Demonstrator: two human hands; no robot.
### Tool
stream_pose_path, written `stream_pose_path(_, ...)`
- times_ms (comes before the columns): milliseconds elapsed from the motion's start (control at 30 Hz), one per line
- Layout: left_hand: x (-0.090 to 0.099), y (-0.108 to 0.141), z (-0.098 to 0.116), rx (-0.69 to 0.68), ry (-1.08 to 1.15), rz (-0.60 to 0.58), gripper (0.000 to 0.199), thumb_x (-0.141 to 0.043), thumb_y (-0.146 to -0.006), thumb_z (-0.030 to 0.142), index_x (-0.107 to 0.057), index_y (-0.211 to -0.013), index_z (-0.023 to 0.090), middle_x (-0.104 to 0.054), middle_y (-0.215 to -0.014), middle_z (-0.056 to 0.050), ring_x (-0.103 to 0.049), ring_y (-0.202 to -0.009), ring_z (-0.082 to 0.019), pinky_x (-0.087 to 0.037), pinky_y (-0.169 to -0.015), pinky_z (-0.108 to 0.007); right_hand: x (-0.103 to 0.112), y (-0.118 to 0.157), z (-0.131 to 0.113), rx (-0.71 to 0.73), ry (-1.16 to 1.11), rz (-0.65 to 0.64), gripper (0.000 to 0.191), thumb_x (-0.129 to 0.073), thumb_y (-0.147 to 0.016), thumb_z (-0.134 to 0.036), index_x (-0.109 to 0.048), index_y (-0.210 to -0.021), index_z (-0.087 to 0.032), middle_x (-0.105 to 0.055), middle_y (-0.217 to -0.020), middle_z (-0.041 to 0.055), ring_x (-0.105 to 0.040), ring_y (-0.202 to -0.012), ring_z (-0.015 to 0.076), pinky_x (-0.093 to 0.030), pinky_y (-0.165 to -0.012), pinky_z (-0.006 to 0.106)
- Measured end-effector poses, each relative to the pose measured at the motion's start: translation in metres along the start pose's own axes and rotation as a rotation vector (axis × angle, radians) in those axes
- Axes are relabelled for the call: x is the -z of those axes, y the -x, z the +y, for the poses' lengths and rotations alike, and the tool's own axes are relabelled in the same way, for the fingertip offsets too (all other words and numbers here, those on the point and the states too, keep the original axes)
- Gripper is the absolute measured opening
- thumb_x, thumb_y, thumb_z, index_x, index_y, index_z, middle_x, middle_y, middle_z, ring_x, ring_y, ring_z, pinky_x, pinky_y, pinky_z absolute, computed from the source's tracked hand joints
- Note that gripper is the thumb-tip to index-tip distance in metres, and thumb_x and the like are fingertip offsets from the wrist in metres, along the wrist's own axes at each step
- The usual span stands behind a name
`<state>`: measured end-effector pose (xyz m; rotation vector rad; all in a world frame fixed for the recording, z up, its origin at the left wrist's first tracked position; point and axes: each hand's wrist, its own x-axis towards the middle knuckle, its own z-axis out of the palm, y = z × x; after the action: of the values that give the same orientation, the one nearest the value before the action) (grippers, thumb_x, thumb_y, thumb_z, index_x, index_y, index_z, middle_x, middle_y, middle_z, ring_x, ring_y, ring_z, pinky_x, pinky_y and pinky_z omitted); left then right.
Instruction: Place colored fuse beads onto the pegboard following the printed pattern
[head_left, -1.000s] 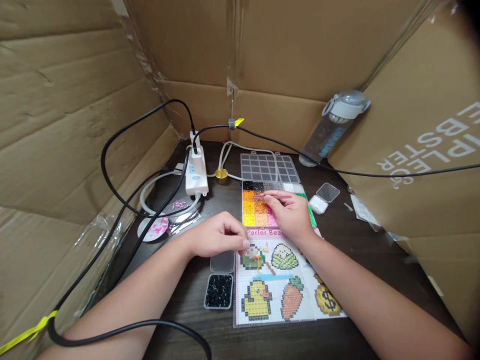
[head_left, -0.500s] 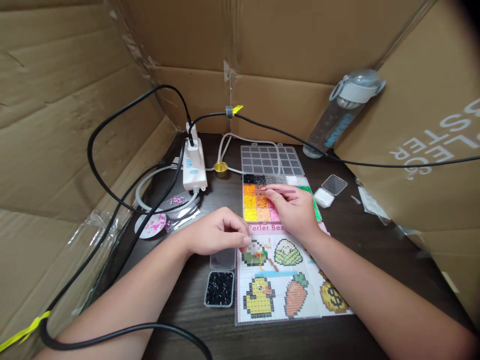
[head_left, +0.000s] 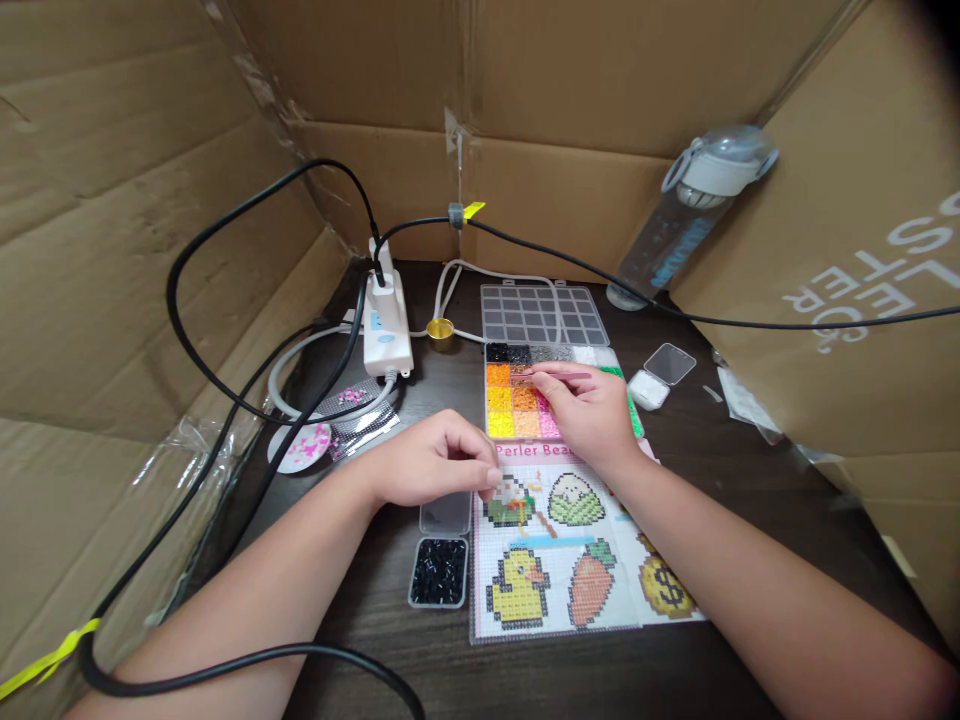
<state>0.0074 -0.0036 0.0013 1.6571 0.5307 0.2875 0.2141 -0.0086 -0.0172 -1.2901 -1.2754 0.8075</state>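
Pink, slim tweezers (head_left: 570,377) are gripped between the thumb and fingers of our right hand (head_left: 592,412). Their tips reach left of those fingers, over or in the brown-bead compartment beside the orange one; we cannot tell whether they pinch a bead. Under the right fingers is the clear plastic case of many-coloured beads (head_left: 517,439), its translucent gridded lid (head_left: 544,315) lying flat beyond them.

Little has just changed: over the last second our view has shifted, putting everything a touch higher, while the tips have stayed over the same compartment. We take that to mean the work is held at the case, with no bead visibly carried away.

Our left hand (head_left: 439,460) is loosely curled, thumb near the index finger; whether it holds anything we cannot tell. Its fingers hang over the left edge of the white gridded picture sheet (head_left: 558,588), with small orange and brown bits just right of the fingertips. Nearer us, below the left fingers, a square clear plastic box of black beads (head_left: 437,606) sits on the dark wooden worktop (head_left: 375,590).
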Motion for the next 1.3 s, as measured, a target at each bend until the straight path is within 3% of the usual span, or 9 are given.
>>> stream_pose_path(1067,0.0,0.0,-0.002,-0.018,-0.015,0.003,0.025,-0.062,-0.086,0.027,-0.071,-0.068,0.012,-0.068,-0.069,-0.007,-0.06,-0.067,-0.016,-0.049,-0.07,-0.03,0.001,0.001,-0.001,0.019,0.001,0.027,0.008,-0.07,-0.081,-0.022,-0.078,-0.078,-0.022,-0.08,-0.086,0.0051,-0.075,-0.084,0.0202,-0.062,-0.081,0.038)
stream_pose_path(1200,-0.001,-0.001,-0.001,-0.014,-0.017,0.003,0.025,-0.062,-0.086,0.027,-0.071,-0.067,0.012,-0.069,-0.069,-0.007,-0.061,-0.068,-0.016,-0.05,-0.073,-0.03,0.005,0.003,-0.006,0.035,-0.015,0.038,0.01,-0.07,-0.084,-0.025,-0.078,-0.08,-0.021,-0.08,-0.088,0.006,-0.075,-0.086,0.0207,-0.062,-0.082,0.038)
stream_pose_path(1300,-0.001,-0.002,0.001,-0.016,-0.014,0.002,0.024,-0.063,-0.085,0.025,-0.072,-0.067,0.012,-0.069,-0.068,-0.007,-0.061,-0.067,-0.015,-0.05,-0.071,-0.029,0.013,0.005,-0.013,0.049,-0.025,0.056,0.012,-0.07,-0.085,-0.03,-0.078,-0.083,-0.021,-0.08,-0.092,0.0067,-0.074,-0.083,0.0205,-0.062,-0.074,0.036)
